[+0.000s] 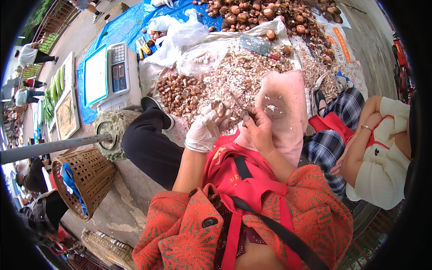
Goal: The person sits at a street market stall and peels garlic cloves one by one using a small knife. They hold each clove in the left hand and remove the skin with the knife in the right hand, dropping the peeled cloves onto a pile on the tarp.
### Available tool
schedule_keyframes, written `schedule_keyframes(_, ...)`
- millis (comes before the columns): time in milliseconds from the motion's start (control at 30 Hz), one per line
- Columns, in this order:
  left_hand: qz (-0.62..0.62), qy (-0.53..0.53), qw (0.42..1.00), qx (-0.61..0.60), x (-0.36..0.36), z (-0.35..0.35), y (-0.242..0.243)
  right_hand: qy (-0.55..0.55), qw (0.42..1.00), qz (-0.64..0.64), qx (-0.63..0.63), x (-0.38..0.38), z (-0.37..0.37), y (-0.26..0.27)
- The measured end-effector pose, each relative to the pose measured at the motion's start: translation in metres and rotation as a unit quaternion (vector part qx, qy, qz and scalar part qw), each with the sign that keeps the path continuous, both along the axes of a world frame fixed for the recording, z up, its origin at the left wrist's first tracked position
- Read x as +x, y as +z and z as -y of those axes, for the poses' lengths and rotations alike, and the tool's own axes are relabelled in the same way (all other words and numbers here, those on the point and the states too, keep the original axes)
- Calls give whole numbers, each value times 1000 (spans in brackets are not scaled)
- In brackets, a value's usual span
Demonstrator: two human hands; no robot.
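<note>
In a white glove, my left hand (204, 131) holds a small, partly peeled taro corm (218, 106) in its fingertips. My bare right hand (260, 127) grips a small knife (237, 102), its blade pointing up and left beside the corm. Beneath both hands spreads a thick layer of pale and brown peelings (241, 76). Small unpeeled corms (180, 92) lie heaped left of it. Beyond them, a clear plastic bag (202, 59) contains whitish peeled pieces. A broad-bladed cleaver (254, 44) rests on the far peelings. Pink cloth (285, 104) with a dark stain covers my right leg.
A digital scale (116, 72) stands at left, near a stone block (116, 130) with a metal pole (57, 148). A woven basket (86, 179) is behind it. Larger taro corms (249, 13) are piled ahead, partly on blue tarp (135, 20). Someone in plaid trousers (324, 145) sits close at right.
</note>
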State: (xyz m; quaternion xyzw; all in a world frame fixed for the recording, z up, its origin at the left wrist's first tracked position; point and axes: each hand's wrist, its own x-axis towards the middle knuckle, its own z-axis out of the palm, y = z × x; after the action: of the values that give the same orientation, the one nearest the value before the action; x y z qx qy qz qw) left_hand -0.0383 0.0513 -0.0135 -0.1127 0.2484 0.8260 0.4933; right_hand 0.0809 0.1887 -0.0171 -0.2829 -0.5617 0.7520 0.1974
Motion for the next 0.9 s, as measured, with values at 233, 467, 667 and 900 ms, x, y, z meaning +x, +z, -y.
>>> schedule_keyframes(233, -57, 36, 995, -78, 27, 23, 26, 84, 930, -75, 350, 7, 9, 28)
schedule_keyframes(467, -74, 4, 995, -72, 29, 36, 15, 112, 988, 50, 91, 13, 3, 4)
schedule_keyframes(667, -50, 0, 998, -25, 29, 40, 6, 96, 988, 96, -72, 15, 5, 22)
schedule_keyframes(900, 34, 16, 999, 12, 29, 36, 6, 102, 908, -58, 401, 6, 12, 42)
